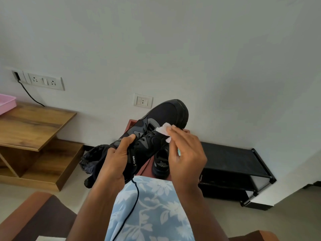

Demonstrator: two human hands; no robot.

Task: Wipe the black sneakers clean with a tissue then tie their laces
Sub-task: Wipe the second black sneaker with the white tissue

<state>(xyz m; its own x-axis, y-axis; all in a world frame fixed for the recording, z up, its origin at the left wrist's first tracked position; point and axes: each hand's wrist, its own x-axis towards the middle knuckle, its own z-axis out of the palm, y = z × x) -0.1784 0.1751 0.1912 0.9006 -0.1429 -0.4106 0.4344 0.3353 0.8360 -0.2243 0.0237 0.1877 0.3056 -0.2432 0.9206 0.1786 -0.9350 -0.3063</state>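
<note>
Just left of the left hand's knuckles sits a crumpled black bag (92,159), apart from the work. The left hand (115,160) grips the raised sneaker (163,113) at its heel end, fingers wrapped under the collar and the thumb (129,138) laid across the tongue. This hold seems meant to tilt the toe up and away, turning the side panel toward the other hand. Below those fingers an untied lace (134,193) dangles over the floral-print lap, so the tying looks not yet begun.

Beyond the thumb tip, against the panel beside the eyelets, lies the white tissue (163,129). The right hand (186,153) pinches it between thumb and narrowly gathered fingertips (173,127), probably so a small wad can press into the seams. I judge this to be the wiping stage on the first shoe.

Beneath the right palm the second sneaker (160,168) stands on a reddish surface (132,122), close for its turn. Right of the fingers is a low black rack (234,159).
</note>
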